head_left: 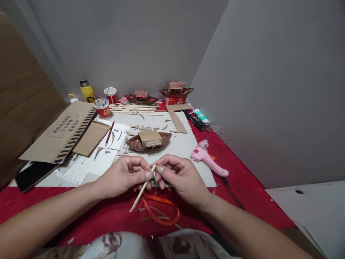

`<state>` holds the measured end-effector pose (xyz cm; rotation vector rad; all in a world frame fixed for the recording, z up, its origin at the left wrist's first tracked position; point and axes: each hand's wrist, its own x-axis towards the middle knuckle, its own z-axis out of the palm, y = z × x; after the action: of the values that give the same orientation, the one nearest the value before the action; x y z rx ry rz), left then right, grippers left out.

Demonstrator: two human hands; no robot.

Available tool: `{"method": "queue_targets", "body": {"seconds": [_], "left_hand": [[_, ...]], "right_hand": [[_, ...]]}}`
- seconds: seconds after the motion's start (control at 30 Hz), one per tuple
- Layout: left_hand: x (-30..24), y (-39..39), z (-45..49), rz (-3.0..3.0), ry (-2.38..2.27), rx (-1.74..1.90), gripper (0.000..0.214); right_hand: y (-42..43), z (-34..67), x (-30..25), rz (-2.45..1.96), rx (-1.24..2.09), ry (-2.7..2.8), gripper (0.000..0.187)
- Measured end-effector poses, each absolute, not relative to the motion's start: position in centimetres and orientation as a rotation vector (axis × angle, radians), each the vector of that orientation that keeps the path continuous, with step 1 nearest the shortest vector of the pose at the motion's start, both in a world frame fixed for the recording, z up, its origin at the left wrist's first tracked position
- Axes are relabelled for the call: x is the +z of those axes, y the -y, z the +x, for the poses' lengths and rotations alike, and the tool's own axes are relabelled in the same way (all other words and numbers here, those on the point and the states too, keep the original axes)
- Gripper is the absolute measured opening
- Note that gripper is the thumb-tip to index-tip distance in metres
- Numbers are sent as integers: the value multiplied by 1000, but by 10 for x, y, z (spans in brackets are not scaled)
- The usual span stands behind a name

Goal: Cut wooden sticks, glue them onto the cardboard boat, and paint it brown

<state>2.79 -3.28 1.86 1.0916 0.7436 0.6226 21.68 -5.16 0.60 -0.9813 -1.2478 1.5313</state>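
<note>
Pinched between thumb and fingers of the left hand (126, 176) is a slim wooden stick (138, 199); the right hand (179, 178) is closed on its upper end. It slants over the near edge of the white sheet (185, 158), lower end toward the tabletop's front edge. Something small and green shows between the hands, mostly hidden. Just below lies an orange loop (176, 216) on the red tablecloth (88, 212).

Beyond the hands, near the sheet's middle, sits a cardboard model boat (148, 141) with cardboard scraps (98, 153) around it. A pink glue gun (208, 160) lies across the sheet's right edge. Toward the tabletop's left edge are a printed cardboard piece (64, 129) and a smartphone (32, 177) partly under it. Along the far edge stand a yellow bottle (87, 92), two paper cups (102, 109) and two more model boats (141, 96), the right one on a red box (175, 100); loose wooden sticks (134, 108) lie before them.
</note>
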Motion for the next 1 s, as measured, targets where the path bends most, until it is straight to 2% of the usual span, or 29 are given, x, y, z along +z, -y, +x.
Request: {"method": "queue_targets", "body": {"seconds": [0.27, 0.4, 0.47, 0.6, 0.7, 0.87, 1.0], "left_hand": [[15, 18, 30, 1086, -810, 645, 28], [22, 10, 17, 1022, -847, 881, 26], [25, 11, 6, 992, -871, 950, 33], [26, 22, -14, 898, -868, 984, 36], [21, 31, -23, 847, -860, 993, 34], [17, 34, -29, 786, -818, 1010, 28], [16, 29, -36, 756, -786, 1045, 23]], "right_hand": [[37, 225, 0, -994, 1487, 1307, 30], [42, 234, 4, -1160, 1035, 1881, 23], [51, 235, 4, -1263, 750, 2291, 21], [70, 236, 0, -1344, 458, 2702, 22], [75, 239, 0, -1330, 428, 2788, 21], [70, 241, -4, -1312, 439, 2803, 32], [64, 237, -15, -1414, 459, 2733, 23]]}}
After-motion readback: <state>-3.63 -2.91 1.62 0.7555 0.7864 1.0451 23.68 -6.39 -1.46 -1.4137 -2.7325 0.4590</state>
